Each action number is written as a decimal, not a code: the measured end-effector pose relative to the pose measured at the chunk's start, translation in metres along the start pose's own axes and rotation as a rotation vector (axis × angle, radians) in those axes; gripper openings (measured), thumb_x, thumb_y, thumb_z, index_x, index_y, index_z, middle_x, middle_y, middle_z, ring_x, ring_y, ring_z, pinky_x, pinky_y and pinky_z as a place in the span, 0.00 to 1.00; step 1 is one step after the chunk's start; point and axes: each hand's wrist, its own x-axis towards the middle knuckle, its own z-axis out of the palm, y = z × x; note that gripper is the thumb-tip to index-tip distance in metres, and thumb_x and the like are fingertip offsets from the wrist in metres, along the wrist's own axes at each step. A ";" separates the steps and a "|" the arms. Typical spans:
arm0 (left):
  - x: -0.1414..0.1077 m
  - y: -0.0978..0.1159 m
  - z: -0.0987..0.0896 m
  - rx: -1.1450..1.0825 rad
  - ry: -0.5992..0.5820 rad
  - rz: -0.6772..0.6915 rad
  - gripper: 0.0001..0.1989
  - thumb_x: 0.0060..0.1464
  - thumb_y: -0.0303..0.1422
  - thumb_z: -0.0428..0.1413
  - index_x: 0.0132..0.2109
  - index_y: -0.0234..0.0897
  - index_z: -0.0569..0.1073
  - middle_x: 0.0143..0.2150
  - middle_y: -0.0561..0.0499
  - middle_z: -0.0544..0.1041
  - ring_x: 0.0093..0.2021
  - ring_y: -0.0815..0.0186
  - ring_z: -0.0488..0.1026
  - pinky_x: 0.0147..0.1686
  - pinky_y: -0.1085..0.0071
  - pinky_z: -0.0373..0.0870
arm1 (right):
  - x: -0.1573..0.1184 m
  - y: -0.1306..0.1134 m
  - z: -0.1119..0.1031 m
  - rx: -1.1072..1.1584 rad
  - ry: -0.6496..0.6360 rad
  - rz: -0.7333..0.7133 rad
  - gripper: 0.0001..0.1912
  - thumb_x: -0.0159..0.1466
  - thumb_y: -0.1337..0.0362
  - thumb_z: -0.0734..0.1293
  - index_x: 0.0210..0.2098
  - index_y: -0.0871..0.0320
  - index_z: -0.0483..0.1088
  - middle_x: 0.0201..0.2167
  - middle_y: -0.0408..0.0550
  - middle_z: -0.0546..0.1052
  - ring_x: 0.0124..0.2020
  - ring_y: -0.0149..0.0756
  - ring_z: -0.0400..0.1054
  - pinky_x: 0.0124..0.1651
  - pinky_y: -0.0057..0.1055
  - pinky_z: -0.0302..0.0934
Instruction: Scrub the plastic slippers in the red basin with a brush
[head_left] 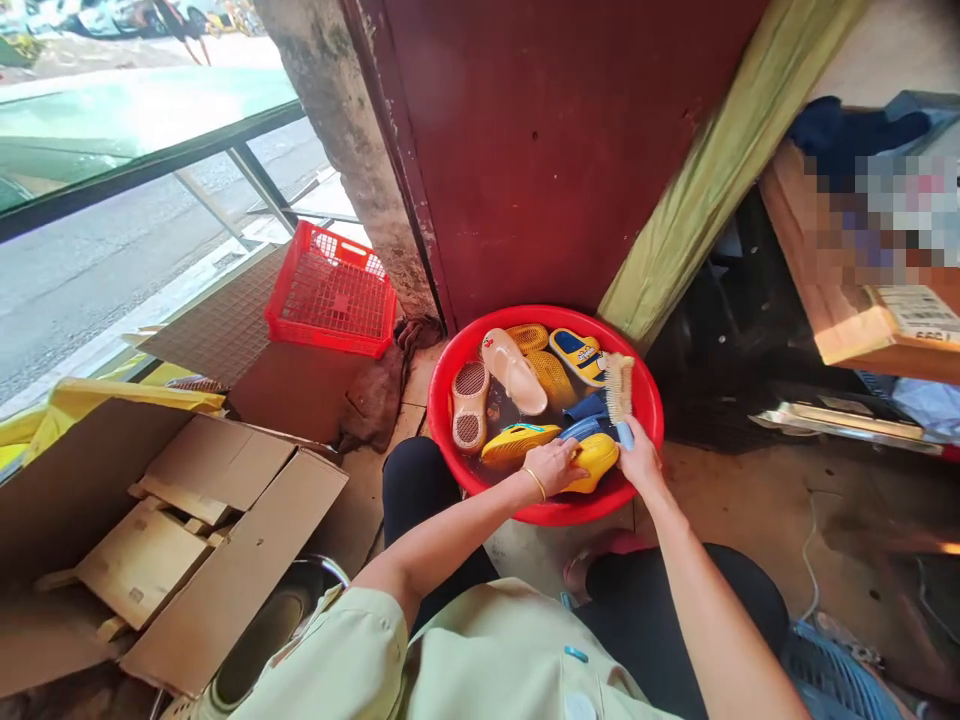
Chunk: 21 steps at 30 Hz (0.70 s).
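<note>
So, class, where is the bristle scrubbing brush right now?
The bristle scrubbing brush is in the right hand, over the round red plastic basin's right side.

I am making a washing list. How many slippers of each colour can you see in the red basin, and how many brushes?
Yellow rubber slippers: 5 (one in the left hand's grip).
Pink rubber slippers: 2.
Blue rubber slippers: 2, partly hidden.
Bristle scrub brush with blue handle: 1, in the right hand.
Total: 10 things in the red plastic basin.
</note>
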 end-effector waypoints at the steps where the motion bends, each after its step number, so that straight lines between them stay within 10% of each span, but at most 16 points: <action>1: 0.004 0.005 0.004 0.027 -0.016 -0.026 0.27 0.59 0.52 0.57 0.59 0.42 0.72 0.53 0.41 0.76 0.49 0.52 0.77 0.44 0.62 0.73 | -0.004 0.001 -0.005 0.014 0.043 0.005 0.34 0.64 0.55 0.63 0.68 0.58 0.61 0.48 0.56 0.80 0.40 0.45 0.76 0.42 0.38 0.69; 9: 0.023 0.026 0.026 -0.087 -0.004 -0.030 0.20 0.58 0.48 0.59 0.50 0.40 0.77 0.47 0.41 0.78 0.45 0.51 0.78 0.44 0.59 0.72 | -0.042 -0.028 -0.002 0.034 0.155 -0.216 0.33 0.69 0.52 0.58 0.69 0.59 0.60 0.53 0.61 0.77 0.49 0.49 0.73 0.51 0.40 0.68; 14: -0.003 -0.033 -0.012 -0.400 0.162 0.160 0.17 0.51 0.42 0.65 0.46 0.41 0.79 0.47 0.43 0.79 0.50 0.51 0.74 0.55 0.60 0.68 | -0.039 -0.025 0.007 -0.244 0.065 -0.108 0.33 0.71 0.61 0.56 0.74 0.57 0.52 0.43 0.60 0.76 0.36 0.46 0.73 0.39 0.39 0.68; 17: -0.013 -0.074 -0.035 -0.344 0.330 -0.006 0.24 0.47 0.38 0.68 0.52 0.41 0.75 0.57 0.38 0.73 0.62 0.46 0.65 0.63 0.55 0.58 | -0.037 -0.025 0.012 -0.453 -0.057 -0.134 0.34 0.70 0.64 0.56 0.75 0.54 0.49 0.42 0.60 0.74 0.29 0.41 0.70 0.34 0.38 0.67; 21: -0.011 -0.099 -0.038 -0.240 0.295 -0.234 0.26 0.38 0.38 0.72 0.47 0.41 0.75 0.46 0.42 0.76 0.57 0.44 0.70 0.62 0.52 0.57 | -0.034 -0.035 0.017 -0.564 -0.140 -0.193 0.35 0.68 0.68 0.56 0.74 0.56 0.50 0.42 0.62 0.73 0.30 0.42 0.72 0.34 0.39 0.68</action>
